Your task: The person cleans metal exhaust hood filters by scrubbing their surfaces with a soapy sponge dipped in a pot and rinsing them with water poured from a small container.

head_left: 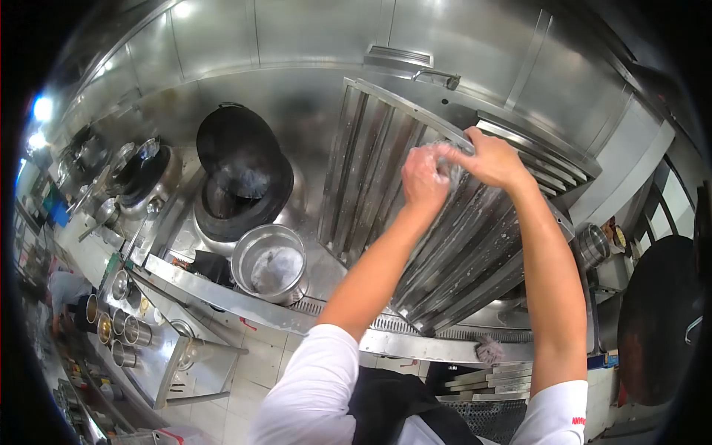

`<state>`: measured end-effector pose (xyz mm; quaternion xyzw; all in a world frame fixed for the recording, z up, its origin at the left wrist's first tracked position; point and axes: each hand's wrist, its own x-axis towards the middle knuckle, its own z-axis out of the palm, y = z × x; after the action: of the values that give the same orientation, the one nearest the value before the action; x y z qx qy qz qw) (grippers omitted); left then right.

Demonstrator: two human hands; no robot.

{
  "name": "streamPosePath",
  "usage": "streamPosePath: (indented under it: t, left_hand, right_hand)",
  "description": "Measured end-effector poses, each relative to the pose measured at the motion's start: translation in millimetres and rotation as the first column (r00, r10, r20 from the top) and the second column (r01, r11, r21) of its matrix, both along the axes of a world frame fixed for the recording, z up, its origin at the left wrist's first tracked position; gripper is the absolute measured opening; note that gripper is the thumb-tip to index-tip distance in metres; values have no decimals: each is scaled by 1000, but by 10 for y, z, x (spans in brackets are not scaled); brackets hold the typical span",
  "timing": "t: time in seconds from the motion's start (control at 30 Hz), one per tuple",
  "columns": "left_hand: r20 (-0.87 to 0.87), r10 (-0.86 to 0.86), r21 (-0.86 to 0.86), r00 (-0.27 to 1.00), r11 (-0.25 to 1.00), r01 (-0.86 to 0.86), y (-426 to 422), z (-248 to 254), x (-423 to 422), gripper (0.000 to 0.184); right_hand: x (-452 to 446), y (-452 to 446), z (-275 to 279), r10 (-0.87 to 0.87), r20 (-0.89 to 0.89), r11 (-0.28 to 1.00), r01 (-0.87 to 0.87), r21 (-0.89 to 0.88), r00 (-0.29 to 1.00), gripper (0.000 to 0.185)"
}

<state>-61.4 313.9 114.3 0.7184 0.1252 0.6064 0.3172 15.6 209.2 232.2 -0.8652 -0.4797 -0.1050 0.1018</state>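
A large ribbed metal hood filter (371,170) leans across the counter, streaked with suds. My left hand (426,176) is closed and covered in white foam over the filter's upper part. Right beside it, my right hand (489,159) is curled, its thumb reaching to the left hand. Foam and a whitish wad show between the two hands; what they grip is mostly hidden. A second slatted filter (530,152) lies behind my right hand. A greyish scouring pad (489,348) rests on the counter's front edge.
A metal pot (268,263) with whitish liquid stands left of the filter. Black woks (241,144) sit on the stove behind it. A tap (437,76) juts from the back wall. A large black wok (656,319) is at right. Further filters (493,378) are stacked below.
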Motion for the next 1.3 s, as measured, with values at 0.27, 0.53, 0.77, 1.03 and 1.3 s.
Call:
streamPosePath:
  t: [0.27, 0.53, 0.77, 1.03, 1.3]
  left_hand:
    - [353, 174, -146, 919, 981, -129, -189, -83, 178, 28]
    - [312, 97, 106, 945, 985, -136, 36, -126, 365, 32]
    - [-54, 313, -228, 948, 921, -317, -360, -2395, -147, 25]
    - [185, 72, -356, 980, 935, -2, -244, -970, 117, 24]
    - [50, 87, -146, 995, 986, -79, -344, -1557, 103, 27]
  right_hand:
    - [-95, -14, -21, -31, 94, 999, 32, -9, 995, 67]
    - [-88, 24, -2, -103, 53, 993, 106, -44, 993, 55]
    - [73, 13, -74, -144, 20, 989, 145, -7, 989, 52]
    - [34, 34, -81, -196, 12, 981, 196, -6, 980, 50]
    - [282, -60, -178, -151, 49, 988, 148, 44, 987, 50]
